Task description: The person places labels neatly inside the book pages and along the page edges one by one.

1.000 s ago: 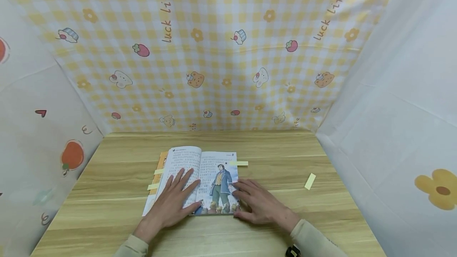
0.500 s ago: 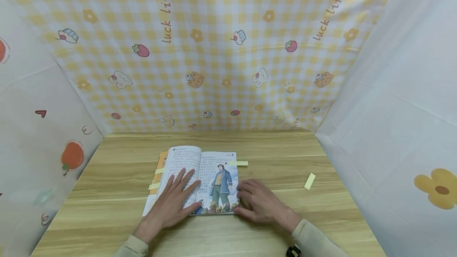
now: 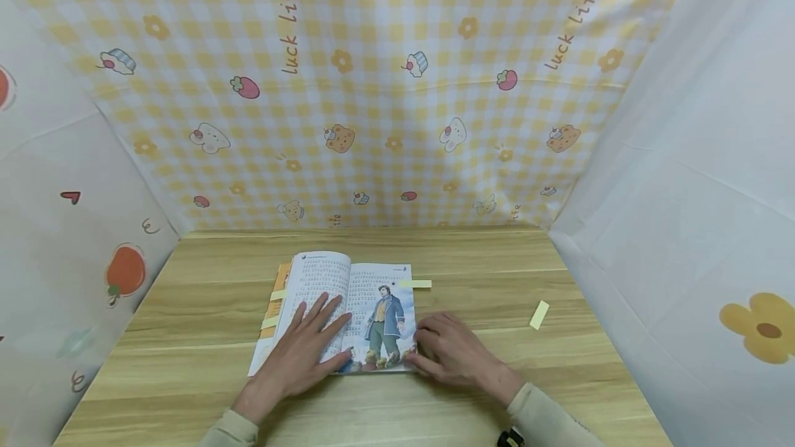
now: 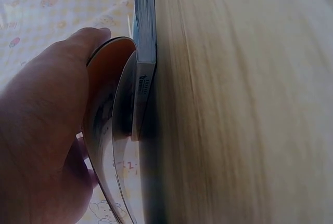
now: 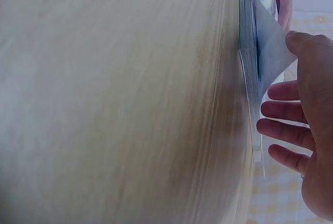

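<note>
An open book (image 3: 369, 316) lies on the wooden table in the head view, with text on both pages and a coated figure on the right one. My left hand (image 3: 301, 347) rests on the left page with fingers spread, its thumb reaching past the fold; the left wrist view shows this hand (image 4: 47, 115) over the bowed cover and pages. At the right page's lower outer edge, my right hand (image 3: 456, 350) holds the page edge between thumb and fingers. In the right wrist view a page (image 5: 273, 47) bends up from the stack towards this hand's thumb (image 5: 296, 42).
Pale yellow sticky tabs stick out on the book's left side (image 3: 273, 309), and another tab (image 3: 422, 284) projects from its right edge. A loose yellow strip (image 3: 539, 315) lies farther right on the table (image 3: 497, 261). Printed cloth (image 3: 373, 102) hangs behind.
My right hand's fingers have drawn in from the page to its outer edge, and the page's lower right corner has shifted slightly right. The left hand has barely moved.
</note>
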Motion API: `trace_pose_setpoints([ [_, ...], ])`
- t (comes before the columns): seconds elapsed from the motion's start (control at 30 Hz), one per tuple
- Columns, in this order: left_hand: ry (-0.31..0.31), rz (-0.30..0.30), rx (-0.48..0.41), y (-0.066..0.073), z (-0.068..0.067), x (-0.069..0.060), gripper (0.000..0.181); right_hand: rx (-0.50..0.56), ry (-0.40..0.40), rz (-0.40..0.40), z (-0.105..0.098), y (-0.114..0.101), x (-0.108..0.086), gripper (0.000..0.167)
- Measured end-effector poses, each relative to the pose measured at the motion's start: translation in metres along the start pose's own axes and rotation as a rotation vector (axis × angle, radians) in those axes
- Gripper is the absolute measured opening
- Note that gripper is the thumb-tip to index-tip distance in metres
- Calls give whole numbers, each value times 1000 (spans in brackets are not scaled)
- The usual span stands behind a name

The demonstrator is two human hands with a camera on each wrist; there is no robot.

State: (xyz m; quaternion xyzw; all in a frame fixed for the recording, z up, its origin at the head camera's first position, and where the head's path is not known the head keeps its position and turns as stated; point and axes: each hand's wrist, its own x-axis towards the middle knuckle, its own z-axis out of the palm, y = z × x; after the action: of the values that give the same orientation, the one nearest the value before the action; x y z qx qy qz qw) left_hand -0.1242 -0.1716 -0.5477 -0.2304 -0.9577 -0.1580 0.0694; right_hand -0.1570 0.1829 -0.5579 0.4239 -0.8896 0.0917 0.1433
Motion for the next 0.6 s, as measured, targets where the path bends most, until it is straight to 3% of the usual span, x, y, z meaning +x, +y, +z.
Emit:
trace_pose_setpoints([
  [0.6, 0, 5, 7, 1, -2, 0, 68, 15, 149, 0, 1, -6, 4, 27],
])
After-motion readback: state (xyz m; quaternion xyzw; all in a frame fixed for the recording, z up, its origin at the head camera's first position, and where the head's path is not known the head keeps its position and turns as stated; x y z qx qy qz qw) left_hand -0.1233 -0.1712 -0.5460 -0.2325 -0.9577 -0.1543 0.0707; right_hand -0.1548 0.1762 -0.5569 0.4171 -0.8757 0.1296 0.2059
